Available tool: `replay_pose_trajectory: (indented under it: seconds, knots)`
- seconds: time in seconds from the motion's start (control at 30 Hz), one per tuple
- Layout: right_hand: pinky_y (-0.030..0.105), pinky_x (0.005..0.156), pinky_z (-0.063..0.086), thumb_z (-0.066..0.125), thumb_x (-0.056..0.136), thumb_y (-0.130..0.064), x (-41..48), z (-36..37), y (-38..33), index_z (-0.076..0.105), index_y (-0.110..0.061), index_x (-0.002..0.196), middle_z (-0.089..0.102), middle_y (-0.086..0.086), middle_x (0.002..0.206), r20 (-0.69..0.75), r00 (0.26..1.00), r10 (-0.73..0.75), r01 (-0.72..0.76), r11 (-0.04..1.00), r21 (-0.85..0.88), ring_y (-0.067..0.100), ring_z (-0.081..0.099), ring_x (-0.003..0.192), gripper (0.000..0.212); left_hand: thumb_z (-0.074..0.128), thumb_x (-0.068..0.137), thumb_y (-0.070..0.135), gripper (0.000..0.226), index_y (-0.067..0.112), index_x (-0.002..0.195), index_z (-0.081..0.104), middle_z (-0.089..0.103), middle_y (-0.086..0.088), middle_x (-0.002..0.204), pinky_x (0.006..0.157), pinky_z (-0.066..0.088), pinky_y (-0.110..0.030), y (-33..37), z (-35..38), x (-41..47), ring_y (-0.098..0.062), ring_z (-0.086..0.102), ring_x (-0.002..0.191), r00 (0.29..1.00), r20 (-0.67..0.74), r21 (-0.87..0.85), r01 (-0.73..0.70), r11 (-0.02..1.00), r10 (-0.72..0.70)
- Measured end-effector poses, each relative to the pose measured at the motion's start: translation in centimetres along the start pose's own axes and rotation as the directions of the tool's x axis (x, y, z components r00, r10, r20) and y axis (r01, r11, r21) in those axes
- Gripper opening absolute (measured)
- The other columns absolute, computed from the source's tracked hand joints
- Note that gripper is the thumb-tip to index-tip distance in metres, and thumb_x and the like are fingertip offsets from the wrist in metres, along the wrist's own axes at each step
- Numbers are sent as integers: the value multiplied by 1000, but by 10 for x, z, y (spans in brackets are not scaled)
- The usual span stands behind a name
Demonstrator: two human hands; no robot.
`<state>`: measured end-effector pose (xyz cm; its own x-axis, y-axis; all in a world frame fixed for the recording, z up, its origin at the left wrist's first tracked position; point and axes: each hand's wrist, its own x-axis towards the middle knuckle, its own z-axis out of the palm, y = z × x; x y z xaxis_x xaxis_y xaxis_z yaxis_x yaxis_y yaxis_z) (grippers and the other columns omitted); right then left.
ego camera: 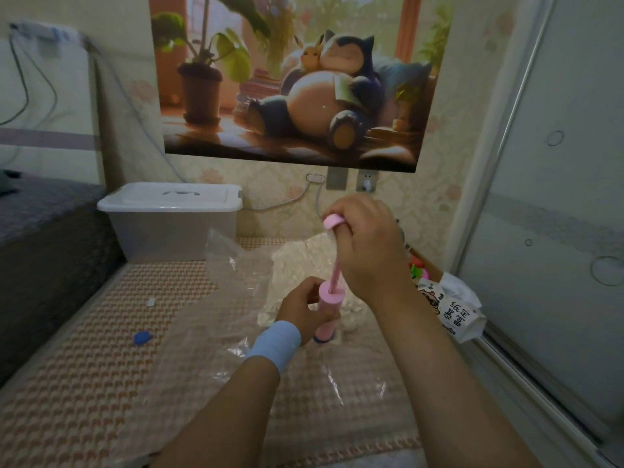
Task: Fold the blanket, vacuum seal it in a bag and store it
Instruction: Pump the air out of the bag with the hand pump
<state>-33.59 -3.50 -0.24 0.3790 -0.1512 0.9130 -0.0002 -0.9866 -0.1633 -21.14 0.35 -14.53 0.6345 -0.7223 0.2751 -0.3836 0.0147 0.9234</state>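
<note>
One half-hidden pump (332,300), left hand (297,310), right hand (368,244)

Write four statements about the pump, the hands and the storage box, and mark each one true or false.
1. The left hand grips the pink pump by its cylinder. True.
2. The pump's plunger is pushed fully in. False: the right hand holds the handle raised, with the rod exposed.
3. The storage box has its lid off. False: the white lid sits on it.
4. A blue cap lies on the mat, left of the pump. True.
</note>
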Motion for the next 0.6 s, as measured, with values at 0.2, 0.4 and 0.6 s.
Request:
replay_pose_trajectory:
  seconds: [0.2, 0.4, 0.6]
  knots:
    - [40, 72, 46, 46, 85, -11, -57, 47, 34, 63, -11, 88, 60, 5, 93, 283, 953, 106, -98, 994, -41, 27, 55, 85, 18, 76, 70, 4, 39, 34, 89, 61, 68, 6, 93, 84, 55, -39, 2, 0, -4, -16, 64, 95, 999, -32, -8, 16, 1000, -16]
    - [46, 78, 48, 44, 84, -18, -61, 45, 32, 65, -12, 96, 61, 5, 99, 447, 865, 228, -199, 974, -112, 30, 55, 90, 24, 72, 74, 4, 44, 44, 88, 63, 69, 7, 95, 85, 54, -35, 5, -1, -6, -15, 64, 97, 999, -40, -48, 33, 998, -35]
    - [36, 72, 40, 45, 92, -14, -3, -2, -2, 64, -12, 91, 62, 3, 91, 20, 1000, 23, -23, 1000, -12, 24, 52, 83, 19, 82, 69, 10, 38, 26, 97, 61, 69, 8, 99, 83, 52, -28, 2, 0, -4, -9, 62, 97, 1000, -1, 5, -3, 1000, 3]
